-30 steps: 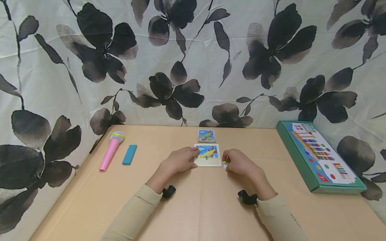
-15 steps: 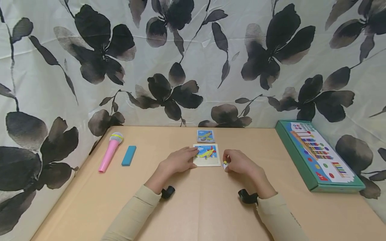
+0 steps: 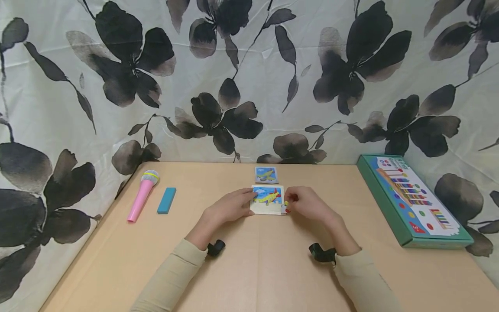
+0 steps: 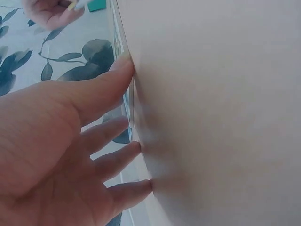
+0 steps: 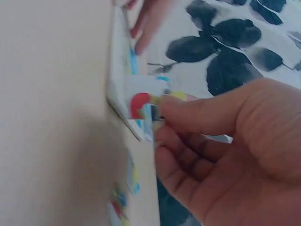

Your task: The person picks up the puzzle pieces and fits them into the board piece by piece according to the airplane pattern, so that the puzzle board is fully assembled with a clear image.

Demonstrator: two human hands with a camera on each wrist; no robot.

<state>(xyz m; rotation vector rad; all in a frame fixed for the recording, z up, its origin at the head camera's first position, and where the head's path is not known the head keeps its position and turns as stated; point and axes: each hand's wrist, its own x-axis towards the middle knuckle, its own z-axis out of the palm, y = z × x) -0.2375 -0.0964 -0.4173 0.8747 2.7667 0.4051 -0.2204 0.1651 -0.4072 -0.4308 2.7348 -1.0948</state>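
A small jigsaw puzzle tray with a pale border and a yellow airplane picture lies mid-table in the head view. My left hand rests on its left side, fingers fairly straight, the thumb against the near edge. At the tray's right edge my right hand pinches a puzzle piece between thumb and fingers. White with red and yellow spots, the piece overlaps the tray's lower right corner; whether it touches the tray I cannot tell. More loose pieces lie on the table below the right hand, blurred.
Just behind the tray lies a small airplane picture. To the left are a pink toy microphone and a blue block. A green box stands at the right. A flowered cloth hangs behind the table.
My right hand has moved slightly left and away from me, bringing the puzzle piece from beside the tray to its lower right corner. The left hand stays on the tray.
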